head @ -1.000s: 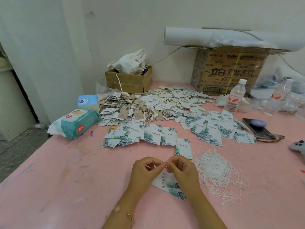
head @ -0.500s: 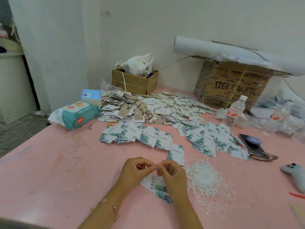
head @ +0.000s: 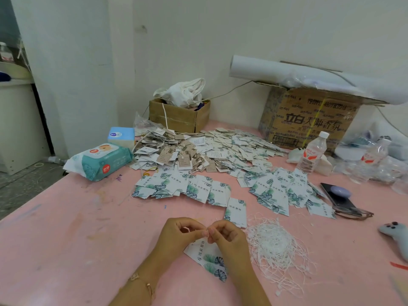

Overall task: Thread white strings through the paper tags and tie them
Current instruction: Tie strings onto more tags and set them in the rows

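Observation:
My left hand (head: 178, 234) and my right hand (head: 229, 238) meet fingertip to fingertip over the pink table (head: 66, 250), both pinching a thin white string (head: 207, 233). Under them lie a few paper tags (head: 208, 257) with green leaf prints, partly hidden by my right hand. A tangled heap of white strings (head: 273, 241) sits just right of my right hand. More leaf-print tags (head: 187, 187) spread in rows beyond my hands, with a single tag (head: 235, 212) closest to them.
A large pile of beige and white tags (head: 198, 151) fills the table's middle. A wet-wipes pack (head: 99, 161) and tissue box (head: 121, 135) lie left. Cardboard boxes (head: 180, 117) stand at the wall. A water bottle (head: 312, 154), a phone (head: 339, 195) and a grey toy (head: 395, 236) are right.
My hands stay together on the string with only small finger movements. The camera has tilted upward, so the table and hands sit lower in view.

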Motion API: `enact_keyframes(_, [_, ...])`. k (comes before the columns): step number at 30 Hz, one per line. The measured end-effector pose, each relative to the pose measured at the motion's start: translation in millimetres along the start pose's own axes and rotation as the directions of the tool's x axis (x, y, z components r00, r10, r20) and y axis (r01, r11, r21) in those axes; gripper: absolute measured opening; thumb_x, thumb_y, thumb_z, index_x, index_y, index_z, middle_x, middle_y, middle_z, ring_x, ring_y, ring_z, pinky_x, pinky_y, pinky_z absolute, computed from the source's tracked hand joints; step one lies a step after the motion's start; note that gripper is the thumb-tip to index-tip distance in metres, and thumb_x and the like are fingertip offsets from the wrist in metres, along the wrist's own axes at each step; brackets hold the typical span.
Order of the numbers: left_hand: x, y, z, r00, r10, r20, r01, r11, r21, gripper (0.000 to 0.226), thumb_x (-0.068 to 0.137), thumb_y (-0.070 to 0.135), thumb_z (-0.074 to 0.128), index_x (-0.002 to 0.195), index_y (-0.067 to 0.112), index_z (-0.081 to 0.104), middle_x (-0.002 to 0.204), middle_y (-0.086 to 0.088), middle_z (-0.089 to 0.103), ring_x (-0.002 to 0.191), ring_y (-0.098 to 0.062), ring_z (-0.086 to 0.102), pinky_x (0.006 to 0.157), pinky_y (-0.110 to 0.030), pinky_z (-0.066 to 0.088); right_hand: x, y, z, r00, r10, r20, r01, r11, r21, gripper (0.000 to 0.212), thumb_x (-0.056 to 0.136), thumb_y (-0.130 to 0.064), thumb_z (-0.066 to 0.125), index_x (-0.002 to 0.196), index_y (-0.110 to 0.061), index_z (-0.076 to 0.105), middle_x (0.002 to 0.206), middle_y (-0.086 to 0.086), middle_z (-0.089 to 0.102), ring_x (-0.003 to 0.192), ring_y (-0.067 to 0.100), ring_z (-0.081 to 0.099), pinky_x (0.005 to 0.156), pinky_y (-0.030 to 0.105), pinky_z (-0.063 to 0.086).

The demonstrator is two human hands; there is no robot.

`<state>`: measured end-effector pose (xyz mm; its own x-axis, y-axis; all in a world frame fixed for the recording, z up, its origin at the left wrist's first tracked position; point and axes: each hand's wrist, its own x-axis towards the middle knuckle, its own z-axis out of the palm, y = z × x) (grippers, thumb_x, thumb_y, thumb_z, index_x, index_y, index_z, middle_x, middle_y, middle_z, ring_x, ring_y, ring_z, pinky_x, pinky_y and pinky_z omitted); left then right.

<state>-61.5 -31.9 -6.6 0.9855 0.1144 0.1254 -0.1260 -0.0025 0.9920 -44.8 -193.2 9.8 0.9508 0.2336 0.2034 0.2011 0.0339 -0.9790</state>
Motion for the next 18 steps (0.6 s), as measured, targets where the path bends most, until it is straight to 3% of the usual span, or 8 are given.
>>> enact_keyframes(8, [-1.0, 3.2, 1.3, 1.0, 0.015, 0.01, -0.015, 1.0, 0.025, 0.005, 0.072, 0.016, 0.083, 0.071, 0.019, 0.078, 0.074, -0.004, 0.074, 0.062, -0.01, 0.056, 0.058, -0.024, 0.046, -1.5, -2.0, 1.3, 1.0, 0.007, -0.012, -0.007, 1.0, -0.02, 0.014, 0.082, -0.01, 0.072, 0.074, -0.001, 0.065, 0.059, 0.003, 0.062, 0.057, 0.013, 0.054, 0.055, 0.02, 0.044])
enact_keyframes(13, [-2.4, 4.0, 1.6, 1.0, 0.018, -0.001, -0.018, 0.999, 0.034, 0.009, 0.077, 0.014, 0.079, 0.073, 0.022, 0.078, 0.071, 0.0, 0.072, 0.06, -0.01, 0.052, 0.058, -0.023, 0.045, -1.5, -1.2, 1.0, 0.999, 0.008, -0.042, -0.011, 0.997, -0.079, 0.011, 0.081, -0.011, 0.073, 0.071, -0.011, 0.069, 0.062, 0.003, 0.065, 0.06, 0.016, 0.055, 0.058, 0.024, 0.045])
enact_keyframes(15, [-1.6, 4.7, 1.8, 0.999, 0.014, -0.032, -0.014, 1.0, 0.006, 0.01, 0.081, 0.015, 0.076, 0.074, 0.022, 0.076, 0.062, 0.004, 0.067, 0.051, -0.008, 0.049, 0.051, -0.018, 0.042, -1.4, -0.4, 3.7, 0.998, -0.019, -0.056, 0.012, 0.992, -0.124, 0.009, 0.082, -0.012, 0.073, 0.077, -0.02, 0.072, 0.071, 0.002, 0.069, 0.066, 0.013, 0.061, 0.062, 0.023, 0.05])
enact_keyframes(18, [0.7, 5.5, -0.5, 0.988, -0.057, -0.146, 0.029, 0.982, -0.188, 0.01, 0.085, 0.013, 0.07, 0.078, 0.019, 0.074, 0.056, 0.002, 0.063, 0.045, -0.008, 0.051, 0.045, -0.016, 0.043, -2.0, 6.3, 8.1, 0.996, -0.073, -0.06, 0.053, 0.956, -0.289, 0.027, 0.08, -0.014, 0.075, 0.099, -0.033, 0.07, 0.089, -0.013, 0.07, 0.087, 0.003, 0.063, 0.078, 0.018, 0.05])
